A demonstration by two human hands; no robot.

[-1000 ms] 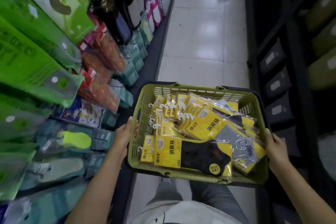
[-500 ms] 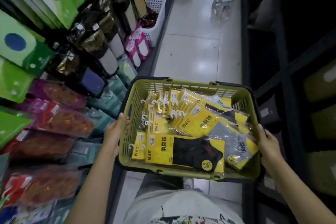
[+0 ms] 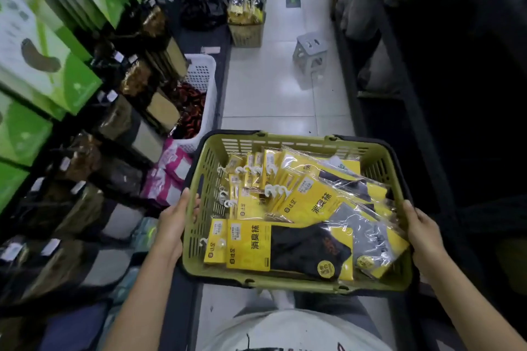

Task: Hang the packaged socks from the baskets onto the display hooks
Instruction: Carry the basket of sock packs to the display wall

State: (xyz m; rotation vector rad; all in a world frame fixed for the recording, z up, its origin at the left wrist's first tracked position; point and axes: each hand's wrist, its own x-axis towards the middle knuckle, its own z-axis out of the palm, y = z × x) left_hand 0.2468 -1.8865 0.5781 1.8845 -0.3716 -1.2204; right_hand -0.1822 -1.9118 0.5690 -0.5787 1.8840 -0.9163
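1. Since half a second ago the view has lifted up the aisle. A second basket [image 3: 246,34] of yellow packs and a grey stool [image 3: 310,51] now show on the floor [image 3: 271,94] at 12 o'clock. The white basket [image 3: 204,74] at 10 o'clock sits closer to the carried one.
2. The green basket [image 3: 299,139] stays held in front of the person's body, and the packs inside lie as they did.
3. The left hand [image 3: 174,222] clamps the basket's 9 o'clock side, thumb over the rim. The right hand [image 3: 422,234] grips the 3 o'clock side, fingers curled over the edge.
4. The basket's long axis runs from 9 to 3 o'clock, across the person.
5. The sock packs [image 3: 310,202] fill the basket in a loose overlapping heap, most with their white hooks toward 9 or 10 o'clock.
6. The nearest pack [image 3: 285,248] lies flat along the basket's 6 o'clock wall, long axis 9 to 3 o'clock. Its yellow card and hook end point to 9 o'clock, the black sock to 3.
7. The display rack [image 3: 85,151] of hanging goods lines the aisle from 7 to 11 o'clock.
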